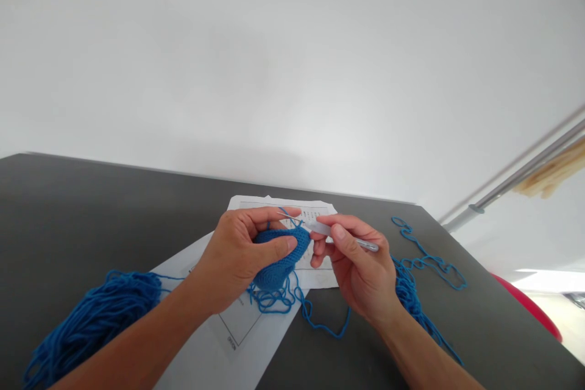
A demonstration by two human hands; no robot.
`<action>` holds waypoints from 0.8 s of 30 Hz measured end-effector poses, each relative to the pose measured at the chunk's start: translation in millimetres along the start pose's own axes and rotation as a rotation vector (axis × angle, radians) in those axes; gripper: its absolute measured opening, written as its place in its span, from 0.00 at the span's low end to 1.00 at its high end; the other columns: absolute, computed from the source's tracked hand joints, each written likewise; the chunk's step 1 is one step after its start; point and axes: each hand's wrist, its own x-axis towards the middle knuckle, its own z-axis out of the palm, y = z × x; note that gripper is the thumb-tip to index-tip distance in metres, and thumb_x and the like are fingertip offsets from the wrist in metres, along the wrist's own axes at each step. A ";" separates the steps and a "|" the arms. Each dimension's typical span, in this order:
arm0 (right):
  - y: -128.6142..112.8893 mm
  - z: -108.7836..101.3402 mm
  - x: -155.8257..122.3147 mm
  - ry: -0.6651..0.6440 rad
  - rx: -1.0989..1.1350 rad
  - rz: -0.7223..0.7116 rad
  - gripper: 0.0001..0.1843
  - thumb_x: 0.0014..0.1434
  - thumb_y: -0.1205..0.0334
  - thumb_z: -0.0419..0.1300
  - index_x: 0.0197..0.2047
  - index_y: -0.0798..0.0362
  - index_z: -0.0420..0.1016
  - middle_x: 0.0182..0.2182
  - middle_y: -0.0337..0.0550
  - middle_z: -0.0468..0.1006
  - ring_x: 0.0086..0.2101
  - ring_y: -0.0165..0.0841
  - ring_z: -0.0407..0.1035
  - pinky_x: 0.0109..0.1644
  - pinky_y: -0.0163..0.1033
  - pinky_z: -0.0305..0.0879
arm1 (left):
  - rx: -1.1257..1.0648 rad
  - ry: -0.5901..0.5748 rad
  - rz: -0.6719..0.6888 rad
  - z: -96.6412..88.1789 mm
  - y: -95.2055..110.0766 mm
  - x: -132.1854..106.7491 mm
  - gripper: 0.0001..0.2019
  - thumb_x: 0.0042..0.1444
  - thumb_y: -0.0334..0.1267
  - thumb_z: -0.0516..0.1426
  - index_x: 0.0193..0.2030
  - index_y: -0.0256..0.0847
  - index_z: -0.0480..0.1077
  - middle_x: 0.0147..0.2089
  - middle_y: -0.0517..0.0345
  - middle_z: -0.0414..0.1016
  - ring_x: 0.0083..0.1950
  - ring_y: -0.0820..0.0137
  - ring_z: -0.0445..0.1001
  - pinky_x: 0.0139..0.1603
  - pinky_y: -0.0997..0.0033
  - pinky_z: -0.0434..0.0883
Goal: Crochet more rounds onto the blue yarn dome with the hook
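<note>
My left hand (237, 256) is closed round a small blue crocheted piece (278, 259), thumb pressed on its front. My right hand (359, 262) pinches a grey-handled crochet hook (329, 230), whose metal tip reaches left into the top edge of the piece. A strand of blue yarn runs over my left forefinger. Loose loops of the same yarn (278, 301) hang below the piece, just above the paper.
White printed sheets (256, 341) lie on the dark grey table (68, 219) under my hands. A heap of blue yarn (91, 317) lies at the left. More loose yarn (425, 265) trails at the right. A metal rail (516, 180) and a red object (530, 308) are beyond the table's right edge.
</note>
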 end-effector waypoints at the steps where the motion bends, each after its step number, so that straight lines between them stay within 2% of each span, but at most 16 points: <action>1: -1.0 -1.5 0.6 -0.014 -0.018 -0.003 0.08 0.60 0.58 0.71 0.41 0.52 0.87 0.27 0.44 0.85 0.25 0.31 0.77 0.28 0.35 0.80 | 0.029 0.007 0.009 -0.1 0.3 -0.3 0.21 0.45 0.36 0.74 0.48 0.40 0.84 0.29 0.60 0.80 0.28 0.72 0.75 0.29 0.75 0.74; 7: -5.2 -11.6 4.1 -0.108 -0.107 -0.014 0.08 0.60 0.59 0.71 0.42 0.51 0.88 0.29 0.44 0.84 0.25 0.31 0.77 0.27 0.36 0.79 | 0.086 0.011 0.021 -3.7 0.4 1.3 0.31 0.47 0.39 0.73 0.59 0.40 0.78 0.35 0.55 0.83 0.35 0.64 0.80 0.37 0.65 0.78; 12: -8.9 -22.9 5.8 -0.173 -0.237 -0.046 0.08 0.64 0.59 0.68 0.44 0.50 0.87 0.28 0.42 0.83 0.26 0.32 0.79 0.30 0.37 0.77 | 0.140 0.023 0.056 -6.3 2.2 0.6 0.28 0.48 0.39 0.72 0.58 0.40 0.79 0.31 0.60 0.78 0.30 0.69 0.76 0.32 0.70 0.76; 24: -20.0 -35.1 7.6 -0.263 -0.421 -0.190 0.08 0.66 0.65 0.65 0.46 0.49 0.86 0.30 0.41 0.82 0.25 0.32 0.78 0.32 0.40 0.73 | 0.199 0.031 0.090 -11.1 -0.9 2.8 0.27 0.51 0.39 0.70 0.60 0.41 0.78 0.32 0.60 0.79 0.29 0.73 0.73 0.29 0.75 0.72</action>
